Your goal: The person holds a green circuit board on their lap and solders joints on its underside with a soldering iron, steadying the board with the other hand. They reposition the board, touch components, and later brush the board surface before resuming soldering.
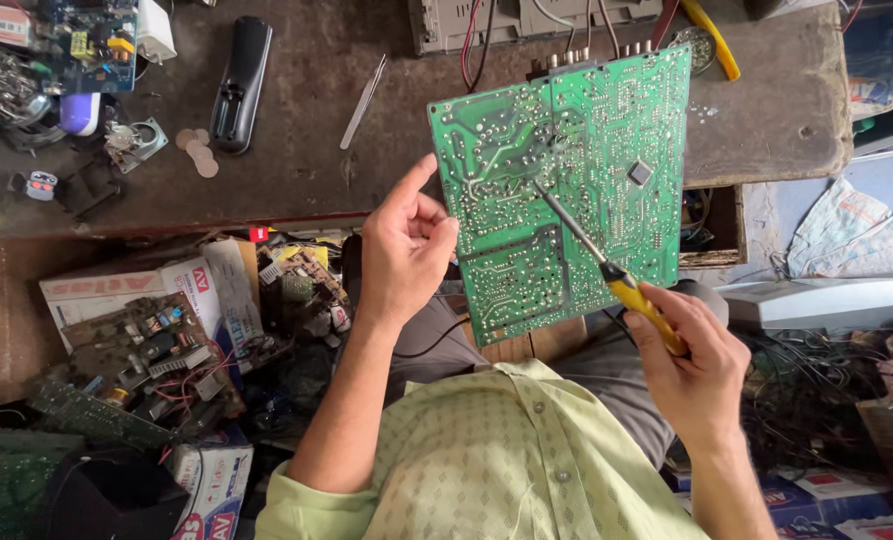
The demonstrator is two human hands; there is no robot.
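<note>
A large green circuit board (577, 180) stands tilted over the front edge of the workbench, solder side facing me. My left hand (404, 250) grips its left edge, thumb raised beside it. My right hand (692, 365) holds a yellow-handled soldering iron (607, 270) like a pen. Its thin metal tip touches the board near the middle, where a faint wisp of smoke shows. Red and black wires run from the board's top edge to a grey device (527, 20) at the back.
On the dark workbench (307, 150) lie a black remote (240, 82), tweezers (364, 100), a few coins (197, 152) and small parts. Old circuit boards (147, 350) and cardboard boxes pile up at lower left. Tangled cables (817, 400) lie at right.
</note>
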